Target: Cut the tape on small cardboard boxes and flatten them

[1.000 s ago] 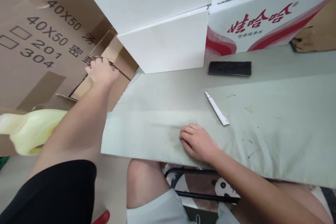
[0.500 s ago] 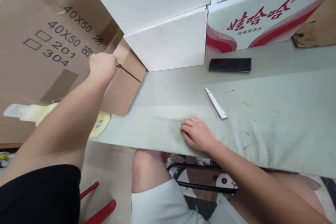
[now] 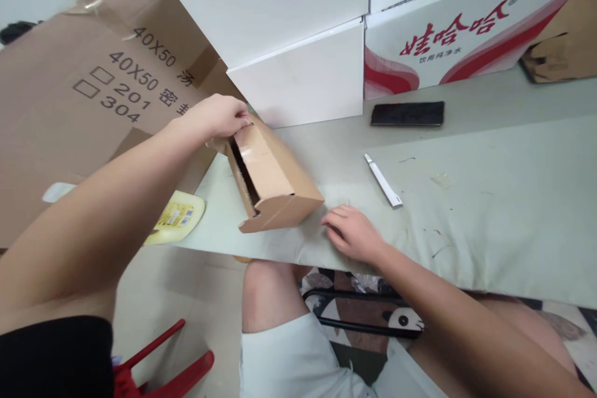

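My left hand [image 3: 224, 115] grips the far top edge of a small brown cardboard box [image 3: 275, 168]. The box is tilted on the table, with a dark gap along its top on the side facing left. Close to the box's right corner, my right hand [image 3: 352, 231] rests on the table with its fingers loosely curled; what is under them, if anything, is hidden. A white, slim cutter-like tool [image 3: 383, 180] lies to the right of that hand. Farther back is a black phone [image 3: 407, 114], lying flat.
A yellow bottle [image 3: 180, 217] lies at the table's left end, partly behind my left arm. Large cardboard [image 3: 60, 137] stands at the left. White boxes [image 3: 303, 84] and a red-and-white carton [image 3: 448, 50] line the back of the green-covered table [image 3: 489, 199]. A red stool [image 3: 177, 373] is below.
My left hand has pulled the small cardboard box rightward and nearer, away from the large cardboard, and the box has turned. My right hand has stayed almost in place.
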Demonstrator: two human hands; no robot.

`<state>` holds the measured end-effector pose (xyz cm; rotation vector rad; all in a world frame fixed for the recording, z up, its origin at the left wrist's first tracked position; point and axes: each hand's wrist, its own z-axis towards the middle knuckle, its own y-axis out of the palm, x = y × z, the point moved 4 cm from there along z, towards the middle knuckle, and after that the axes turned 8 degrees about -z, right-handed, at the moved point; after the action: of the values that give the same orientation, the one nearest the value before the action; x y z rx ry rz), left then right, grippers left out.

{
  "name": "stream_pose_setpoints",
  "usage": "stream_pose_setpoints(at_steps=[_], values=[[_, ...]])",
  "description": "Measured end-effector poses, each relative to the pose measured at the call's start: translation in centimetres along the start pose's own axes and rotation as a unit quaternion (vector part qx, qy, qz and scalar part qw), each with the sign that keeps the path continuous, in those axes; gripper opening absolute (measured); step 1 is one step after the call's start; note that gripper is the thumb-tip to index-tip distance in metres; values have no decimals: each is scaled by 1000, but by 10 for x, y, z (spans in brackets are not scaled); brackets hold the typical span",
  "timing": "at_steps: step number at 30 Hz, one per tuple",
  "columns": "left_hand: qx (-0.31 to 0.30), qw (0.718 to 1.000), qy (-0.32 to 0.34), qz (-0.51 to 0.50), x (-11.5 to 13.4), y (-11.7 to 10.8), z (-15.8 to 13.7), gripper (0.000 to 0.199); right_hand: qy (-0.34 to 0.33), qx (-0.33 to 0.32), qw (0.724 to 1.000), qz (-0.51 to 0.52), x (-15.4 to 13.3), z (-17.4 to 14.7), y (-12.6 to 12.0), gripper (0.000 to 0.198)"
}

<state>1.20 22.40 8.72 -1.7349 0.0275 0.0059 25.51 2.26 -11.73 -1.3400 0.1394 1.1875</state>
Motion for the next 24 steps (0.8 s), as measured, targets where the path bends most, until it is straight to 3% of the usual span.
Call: stream_pose_setpoints(at_steps=[5,9,11,14,17,20,24], values=[[38,994,7,-105,10,-7,8,13,114,147,980,72,13,-6,-15,16],[46,986,-52,-149,22,-14,4,9,172,214,955,111,20,-7,-21,13],[66,985,-71,-141,29,-19,0,21,183,228,948,125,21,-7,-20,13],[125,986,-39,-104,40,-27,-11,39,190,232,943,142,22,-7,-18,15],[188,978,12,-88,48,-27,-29,39,193,227,942,152,22,-6,-16,16],[186,977,65,-82,51,-12,-45,33,196,221,943,156,23,-6,-15,17],[153,976,129,-83,41,22,-49,45,195,213,945,152,22,-5,-14,17]])
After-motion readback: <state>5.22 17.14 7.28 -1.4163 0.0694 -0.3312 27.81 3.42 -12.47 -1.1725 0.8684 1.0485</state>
